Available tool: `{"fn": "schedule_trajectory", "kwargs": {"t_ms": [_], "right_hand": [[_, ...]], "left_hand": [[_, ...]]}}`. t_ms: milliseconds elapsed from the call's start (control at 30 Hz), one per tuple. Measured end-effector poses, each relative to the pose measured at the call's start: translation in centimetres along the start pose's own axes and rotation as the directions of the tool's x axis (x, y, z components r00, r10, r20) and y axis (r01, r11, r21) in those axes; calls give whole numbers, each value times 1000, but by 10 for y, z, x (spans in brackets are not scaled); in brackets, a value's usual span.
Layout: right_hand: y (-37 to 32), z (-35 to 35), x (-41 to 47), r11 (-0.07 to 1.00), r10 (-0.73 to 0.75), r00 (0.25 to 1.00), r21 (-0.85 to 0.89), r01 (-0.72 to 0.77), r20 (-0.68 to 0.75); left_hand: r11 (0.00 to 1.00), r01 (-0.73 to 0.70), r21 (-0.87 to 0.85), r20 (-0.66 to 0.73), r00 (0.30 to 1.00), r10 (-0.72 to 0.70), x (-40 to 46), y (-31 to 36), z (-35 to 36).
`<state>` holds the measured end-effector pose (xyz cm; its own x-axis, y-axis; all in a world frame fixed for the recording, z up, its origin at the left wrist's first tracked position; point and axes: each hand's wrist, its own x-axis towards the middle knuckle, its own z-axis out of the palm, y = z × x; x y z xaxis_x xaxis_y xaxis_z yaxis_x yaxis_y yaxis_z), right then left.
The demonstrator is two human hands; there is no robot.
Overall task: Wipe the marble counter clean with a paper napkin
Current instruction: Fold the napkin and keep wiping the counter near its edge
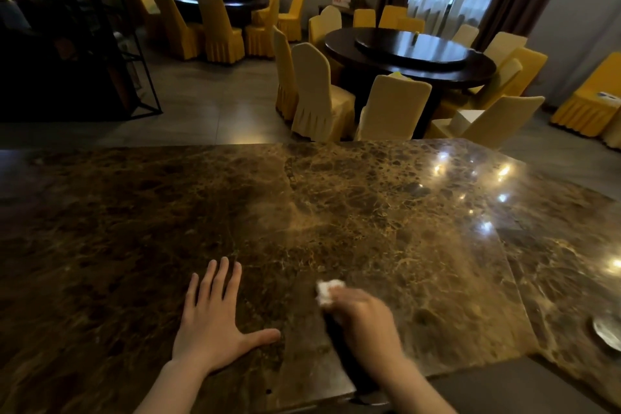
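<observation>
Marble counter [369,212] stretches bare ahead of you. Your left hand [211,323] lies flat on it, fingers spread, grasping nothing; if you lean hard on that palm, you may smear the stone you mean to clean. Just right of it, your right hand [364,319], blurred, is clenched around the crumpled paper napkin [327,291] against the near stretch of counter. Such a small wad could shred or slip free. Farther right, a metal dish [606,333] sits near the edge; a wide stroke might knock it.
</observation>
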<state>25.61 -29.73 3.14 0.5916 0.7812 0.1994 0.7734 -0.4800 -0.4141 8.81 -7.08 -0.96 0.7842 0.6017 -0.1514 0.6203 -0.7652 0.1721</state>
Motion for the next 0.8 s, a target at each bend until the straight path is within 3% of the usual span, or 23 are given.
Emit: {"fn": "schedule_trajectory", "kwargs": {"t_ms": [100,200,267,367,467,533,633,700,800], "right_hand": [[38,-23,2,951,298,941,-37,-307,-161],[41,-21,7,872,458,861,-76,-483,-221],[19,-4,12,903,407,883,-44,-427,-233],[-24,19,13,991,130,985,37,-126,-115],[-29,22,7,994,-71,997,81,73,-22],[-5,14,5,999,-38,998,31,39,-42],[39,-8,8,970,232,966,-46,-238,-111],[45,-10,17,930,335,924,-91,-356,-186],[5,14,27,969,217,964,-87,-232,-154]], "left_hand": [[1000,4,-17,-25,1000,-4,-1,1,0],[1000,-7,-29,-18,1000,6,-1,2,0],[999,-6,-31,-27,1000,5,-1,2,0],[1000,-12,-18,-25,1000,12,0,2,-1],[1000,-9,-15,-45,999,9,1,0,-1],[1000,-9,-22,-46,999,8,2,0,1],[1000,-16,-27,-48,999,15,4,3,5],[999,-17,-33,-54,998,15,6,5,7],[999,-20,-30,-73,997,18,7,3,8]]}}
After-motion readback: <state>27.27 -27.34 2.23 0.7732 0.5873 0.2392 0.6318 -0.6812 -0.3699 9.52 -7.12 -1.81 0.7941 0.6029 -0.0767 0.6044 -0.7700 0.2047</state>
